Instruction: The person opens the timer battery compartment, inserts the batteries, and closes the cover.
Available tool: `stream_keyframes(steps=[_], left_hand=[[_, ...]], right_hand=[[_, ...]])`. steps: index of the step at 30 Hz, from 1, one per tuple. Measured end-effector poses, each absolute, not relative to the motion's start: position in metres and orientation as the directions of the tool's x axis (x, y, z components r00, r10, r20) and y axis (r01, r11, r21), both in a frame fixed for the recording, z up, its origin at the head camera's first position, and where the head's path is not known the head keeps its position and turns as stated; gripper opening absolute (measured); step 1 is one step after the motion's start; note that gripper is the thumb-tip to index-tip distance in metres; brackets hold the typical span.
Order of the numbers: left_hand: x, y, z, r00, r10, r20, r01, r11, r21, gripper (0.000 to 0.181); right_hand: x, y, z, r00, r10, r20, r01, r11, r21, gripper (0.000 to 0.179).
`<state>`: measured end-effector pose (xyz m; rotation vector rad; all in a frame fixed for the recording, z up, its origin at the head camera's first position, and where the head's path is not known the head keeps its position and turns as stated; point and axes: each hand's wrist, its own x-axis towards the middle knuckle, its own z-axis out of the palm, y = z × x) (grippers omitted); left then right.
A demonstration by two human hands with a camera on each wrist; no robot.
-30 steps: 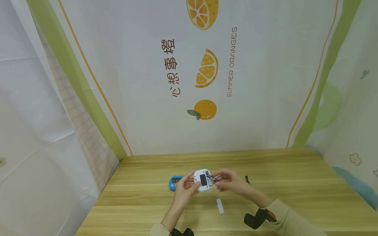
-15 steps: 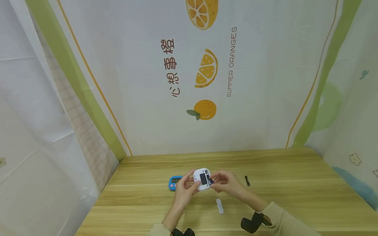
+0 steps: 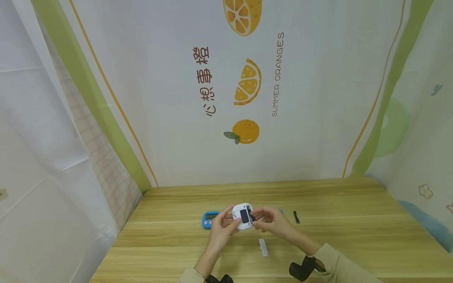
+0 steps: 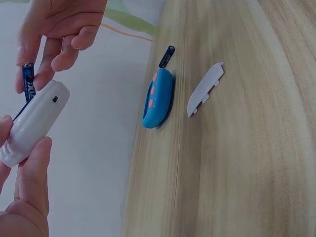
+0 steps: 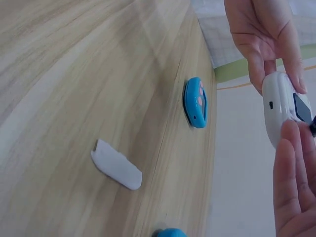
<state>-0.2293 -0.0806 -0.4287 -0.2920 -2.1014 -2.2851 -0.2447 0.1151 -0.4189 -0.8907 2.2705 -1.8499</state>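
Note:
My left hand [image 3: 220, 228] holds a white rounded device [image 3: 244, 216] with its back turned up. A dark panel lies in the middle of that back, with an open battery slot along the right side. The right hand [image 3: 272, 224] pinches a thin dark-blue battery [image 4: 28, 79] at the slot. In the left wrist view the battery slants, its upper end standing clear of the white casing. How far its lower end sits inside is hidden. On the table below both hands lies a white battery cover [image 3: 263, 247] with small tabs.
A blue timer [image 3: 210, 219] with pink buttons lies just behind the left hand. A second blue timer [image 4: 159, 98] lies beyond the right hand, mostly hidden in the head view. Close to it rests a loose dark battery [image 3: 296, 217] on the wooden table [image 3: 336, 236].
The right hand has moved left, bringing the battery closer in against the slot. More of the loose battery shows on the table. The left hand and the white device have barely shifted.

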Motion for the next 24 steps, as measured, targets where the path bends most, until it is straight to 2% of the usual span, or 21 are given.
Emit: stream_keyframes(steps=[6, 10, 13, 20, 24], left_hand=[[-0.229, -0.081, -0.429, -0.98, 0.124, 0.157, 0.146, -0.095, 0.985, 0.052], [-0.229, -0.081, -0.429, -0.976, 0.14, 0.165, 0.153, -0.093, 0.984, 0.053], [-0.229, -0.082, -0.429, -0.972, 0.161, 0.171, 0.16, -0.079, 0.984, 0.053], [-0.228, -0.084, -0.426, -0.958, 0.22, 0.185, 0.17, -0.083, 0.982, 0.053], [-0.227, -0.086, -0.424, -0.949, 0.265, 0.174, 0.159, -0.075, 0.984, 0.053]], right_hand=[[-0.246, 0.12, -0.42, -0.821, -0.489, 0.295, -0.418, 0.163, -0.894, 0.026], [-0.248, 0.123, -0.423, -0.805, -0.482, 0.345, -0.476, 0.177, -0.861, 0.028], [-0.249, 0.124, -0.425, -0.796, -0.464, 0.388, -0.518, 0.191, -0.834, 0.038], [-0.251, 0.126, -0.426, -0.796, -0.462, 0.392, -0.524, 0.201, -0.828, 0.076], [-0.253, 0.129, -0.425, -0.754, -0.528, 0.391, -0.54, 0.161, -0.826, 0.074]])
